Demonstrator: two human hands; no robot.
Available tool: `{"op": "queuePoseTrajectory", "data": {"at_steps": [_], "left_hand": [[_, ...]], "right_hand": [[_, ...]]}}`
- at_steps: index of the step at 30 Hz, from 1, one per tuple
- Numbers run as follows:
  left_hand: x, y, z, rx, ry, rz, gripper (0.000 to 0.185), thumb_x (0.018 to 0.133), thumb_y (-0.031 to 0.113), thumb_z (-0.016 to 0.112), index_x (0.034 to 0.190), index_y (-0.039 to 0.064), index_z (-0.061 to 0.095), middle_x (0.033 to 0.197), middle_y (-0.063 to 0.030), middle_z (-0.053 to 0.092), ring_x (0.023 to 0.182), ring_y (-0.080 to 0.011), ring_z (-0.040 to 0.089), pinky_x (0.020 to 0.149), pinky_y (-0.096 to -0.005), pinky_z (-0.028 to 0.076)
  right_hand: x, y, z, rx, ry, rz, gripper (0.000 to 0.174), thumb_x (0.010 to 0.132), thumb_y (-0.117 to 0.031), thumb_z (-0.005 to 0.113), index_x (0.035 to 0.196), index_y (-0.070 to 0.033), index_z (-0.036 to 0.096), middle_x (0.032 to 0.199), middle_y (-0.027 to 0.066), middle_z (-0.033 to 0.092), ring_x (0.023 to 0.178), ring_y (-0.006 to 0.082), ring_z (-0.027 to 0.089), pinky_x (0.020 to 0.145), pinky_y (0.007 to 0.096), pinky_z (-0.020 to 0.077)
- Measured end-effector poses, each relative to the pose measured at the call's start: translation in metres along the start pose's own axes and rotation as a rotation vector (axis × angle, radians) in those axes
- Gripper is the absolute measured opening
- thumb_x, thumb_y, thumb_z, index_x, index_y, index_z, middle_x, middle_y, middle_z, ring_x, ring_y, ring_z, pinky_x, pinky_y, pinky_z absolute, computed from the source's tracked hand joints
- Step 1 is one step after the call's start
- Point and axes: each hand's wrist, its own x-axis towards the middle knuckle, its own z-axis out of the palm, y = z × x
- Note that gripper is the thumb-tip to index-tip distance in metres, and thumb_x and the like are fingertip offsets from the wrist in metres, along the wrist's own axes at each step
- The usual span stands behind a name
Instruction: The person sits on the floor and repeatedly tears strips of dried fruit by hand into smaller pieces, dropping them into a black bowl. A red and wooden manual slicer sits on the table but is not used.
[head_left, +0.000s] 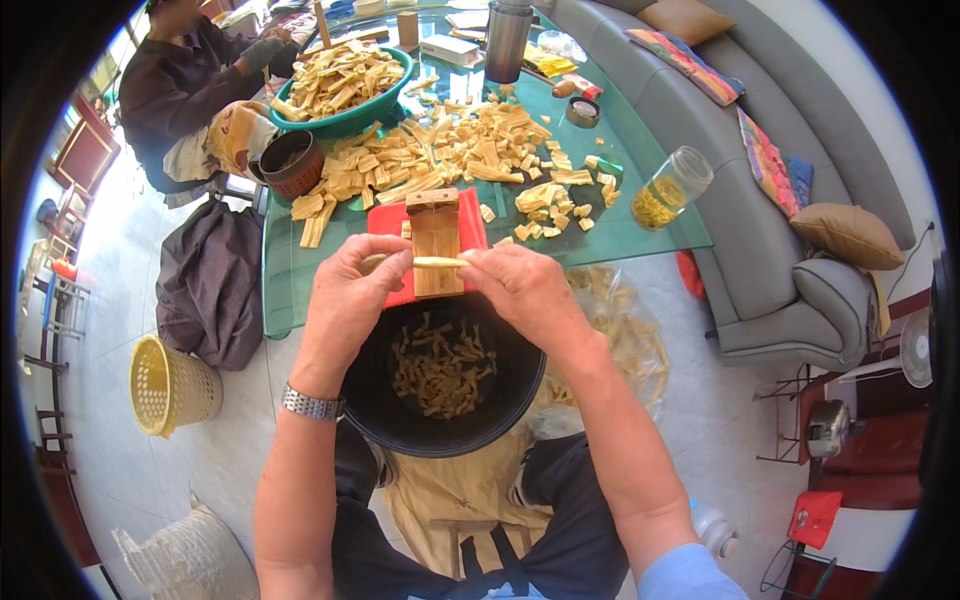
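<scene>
My left hand (349, 277) pinches one end of a thin, pale yellow strip (441, 262), and my right hand (525, 289) grips the other end. The strip is level, stretched between my fingertips in front of a small wooden block stand (436, 236). Under this stand lies a red cloth (472, 214) at the near edge of the glass table (289, 289). Below my hands, a black tub (442, 444) stands between my legs, with many small, twisted brown pieces (442, 375) on its bottom.
Pale yellow cut pieces (450, 146) are spread over the glass. Behind them stand a heaped green basin (397, 86), a brown pot (296, 172), a steel flask (508, 45) and a glass jar (671, 187). A person (180, 97) sits at left; a grey sofa (690, 120) lines the right.
</scene>
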Motion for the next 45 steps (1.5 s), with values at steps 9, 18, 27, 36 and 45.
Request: {"op": "queuePoseTrajectory", "data": {"at_steps": [9, 18, 27, 36, 45], "left_hand": [[0.03, -0.05, 0.007, 0.373, 0.054, 0.146, 0.017, 0.097, 0.016, 0.073, 0.104, 0.0, 0.073, 0.093, -0.003, 0.071, 0.086, -0.0094, 0.065, 0.077, -0.0267, 0.054], [0.001, -0.007, -0.002, 0.335, -0.046, -0.007, 0.031, 0.098, 0.029, 0.074, 0.108, -0.001, 0.072, 0.097, -0.0087, 0.071, 0.087, -0.0173, 0.067, 0.082, -0.031, 0.054], [0.007, -0.016, 0.003, -0.143, -0.183, -0.03, 0.021, 0.105, 0.019, 0.065, 0.116, 0.001, 0.067, 0.094, -0.0022, 0.069, 0.082, -0.0087, 0.063, 0.077, -0.0243, 0.053], [0.026, -0.014, 0.009, -0.186, -0.045, -0.019, 0.014, 0.103, 0.012, 0.065, 0.108, -0.001, 0.067, 0.091, -0.0029, 0.069, 0.078, -0.009, 0.063, 0.073, -0.0236, 0.053], [0.037, -0.056, 0.012, 0.339, 0.119, 0.052, 0.009, 0.099, 0.009, 0.065, 0.096, 0.001, 0.068, 0.078, -0.0049, 0.068, 0.071, -0.0107, 0.062, 0.066, -0.0288, 0.052]], "right_hand": [[0.002, 0.032, 0.021, -0.223, -0.017, 0.055, 0.014, 0.093, -0.014, 0.073, 0.103, -0.005, 0.075, 0.085, 0.0147, 0.069, 0.079, 0.0333, 0.068, 0.072, 0.0438, 0.0562], [-0.001, -0.001, -0.004, 0.119, -0.06, 0.142, 0.014, 0.093, -0.013, 0.072, 0.1, -0.001, 0.074, 0.09, 0.0165, 0.071, 0.086, 0.0348, 0.068, 0.078, 0.0416, 0.0556], [0.003, -0.006, 0.0, 0.174, -0.039, 0.06, 0.021, 0.093, -0.013, 0.073, 0.11, -0.001, 0.072, 0.098, 0.0176, 0.072, 0.091, 0.0357, 0.069, 0.082, 0.0406, 0.056], [0.013, 0.016, 0.001, 0.09, 0.015, 0.073, 0.025, 0.094, -0.015, 0.073, 0.115, -0.001, 0.07, 0.103, 0.0185, 0.072, 0.093, 0.0352, 0.07, 0.083, 0.0409, 0.0563], [-0.002, 0.03, 0.021, -0.035, -0.1, 0.274, 0.025, 0.095, -0.021, 0.073, 0.112, -0.004, 0.069, 0.091, 0.0197, 0.071, 0.078, 0.0303, 0.069, 0.074, 0.038, 0.0562]]}}
